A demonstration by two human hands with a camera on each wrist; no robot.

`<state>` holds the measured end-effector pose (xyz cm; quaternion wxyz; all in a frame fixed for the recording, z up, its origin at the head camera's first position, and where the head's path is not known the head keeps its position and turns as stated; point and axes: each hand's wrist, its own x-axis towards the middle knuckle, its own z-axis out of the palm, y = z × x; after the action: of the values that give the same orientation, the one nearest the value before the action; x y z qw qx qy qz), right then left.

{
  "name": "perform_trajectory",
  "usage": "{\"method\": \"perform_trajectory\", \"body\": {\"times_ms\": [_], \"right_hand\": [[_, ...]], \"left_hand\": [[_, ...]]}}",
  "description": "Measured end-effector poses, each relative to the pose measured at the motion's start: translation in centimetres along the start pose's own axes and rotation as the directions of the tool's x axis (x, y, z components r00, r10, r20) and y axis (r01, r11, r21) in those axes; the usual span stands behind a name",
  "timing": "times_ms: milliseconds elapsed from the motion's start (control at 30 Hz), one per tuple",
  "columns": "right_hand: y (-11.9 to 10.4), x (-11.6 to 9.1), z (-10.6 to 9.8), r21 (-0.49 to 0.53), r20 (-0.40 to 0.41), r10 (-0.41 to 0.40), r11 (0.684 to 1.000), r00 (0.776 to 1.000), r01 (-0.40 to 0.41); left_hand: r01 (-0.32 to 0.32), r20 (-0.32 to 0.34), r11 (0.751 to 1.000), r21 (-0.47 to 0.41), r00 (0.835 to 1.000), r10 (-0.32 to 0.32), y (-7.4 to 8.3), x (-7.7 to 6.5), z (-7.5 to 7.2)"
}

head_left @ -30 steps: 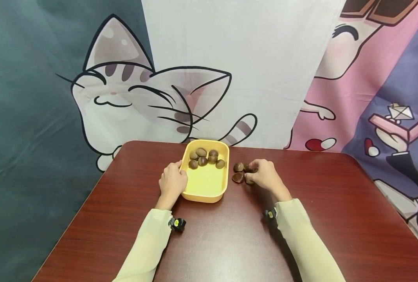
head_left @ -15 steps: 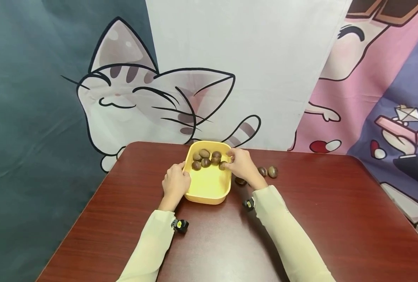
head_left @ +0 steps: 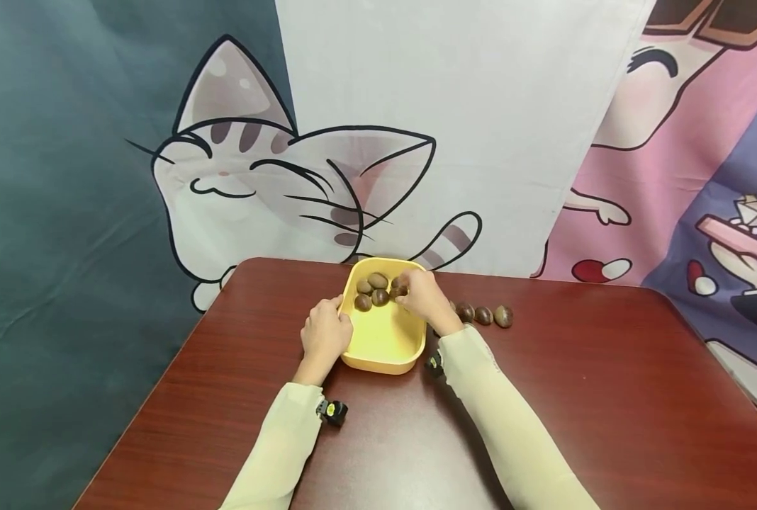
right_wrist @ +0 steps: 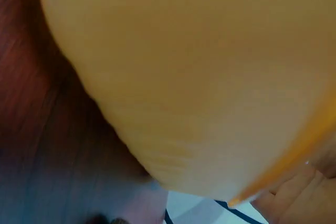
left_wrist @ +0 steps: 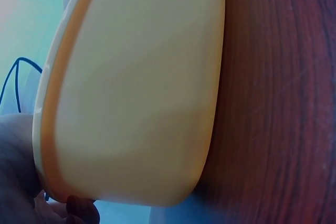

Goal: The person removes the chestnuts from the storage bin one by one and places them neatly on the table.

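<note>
Yellow tub (head_left: 381,341), gripped by left fingers (head_left: 327,307), holds chestnuts (head_left: 380,297); whether right fingers (head_left: 412,280) clasp any is unclear.

I can read no text, brand or number here; the yellow mark (head_left: 331,409) on the left wrist camera (head_left: 340,416) is too small. I cannot decipher it.

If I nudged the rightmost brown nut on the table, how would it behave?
The nut would probably roll, since it looks rounded, and perhaps slide easily on the smooth-looking table. Its firm, even outline suggests stiffness.
</note>
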<state>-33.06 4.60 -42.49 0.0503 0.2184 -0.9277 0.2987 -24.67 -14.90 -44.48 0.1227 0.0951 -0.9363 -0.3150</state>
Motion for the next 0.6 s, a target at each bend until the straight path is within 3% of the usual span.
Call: {"method": "perform_trajectory", "body": {"times_ms": [200, 600], "right_hand": [[0.5, 1.0, 1.3, -0.037, -0.003, -0.050, 0.998, 0.999, 0.050], [0.7, 1.7, 2.2, -0.189, -0.019, -0.042, 0.981, 0.999, 0.037]], "left_hand": [[0.008, 0.008, 1.000, 0.003, 1.000, -0.008, 0.0, 0.1, 0.1], [0.005, 0.002, 1.000, 0.008, 1.000, -0.005, 0.1, 0.2, 0.2]]}}
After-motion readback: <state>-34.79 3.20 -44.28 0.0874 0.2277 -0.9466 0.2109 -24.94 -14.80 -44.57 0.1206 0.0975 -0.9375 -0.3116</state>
